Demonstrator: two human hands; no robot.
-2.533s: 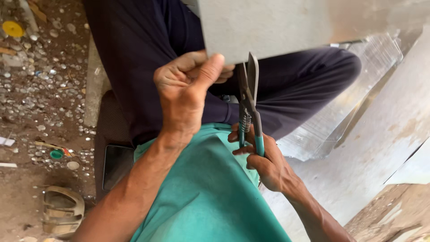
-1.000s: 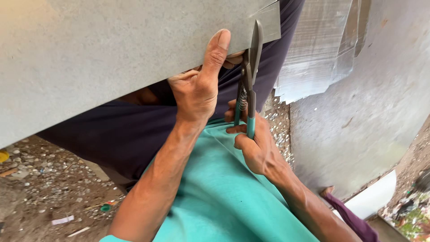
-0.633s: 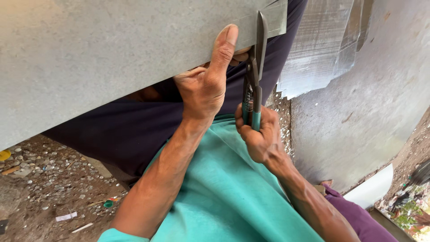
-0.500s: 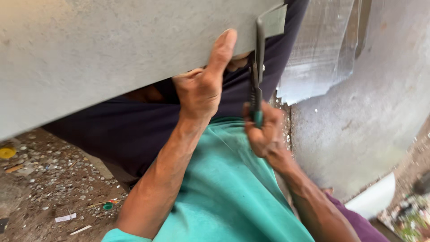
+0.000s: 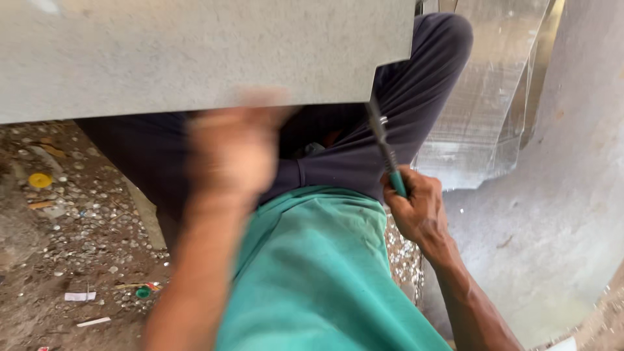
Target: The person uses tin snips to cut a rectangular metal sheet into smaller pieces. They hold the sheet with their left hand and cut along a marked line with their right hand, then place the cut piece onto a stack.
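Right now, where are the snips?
In the head view, the snips are right of centre, gripped by the right hand, blades at the metal sheet's lower edge.

The left hand [image 5: 234, 149] is a blur; its fingers and what they touch cannot be made out. The metal sheet [image 5: 195, 55] runs off the top and left edges. The snips [image 5: 383, 146] have their blades blurred at the sheet's corner, handles buried in the right hand [image 5: 416, 211].
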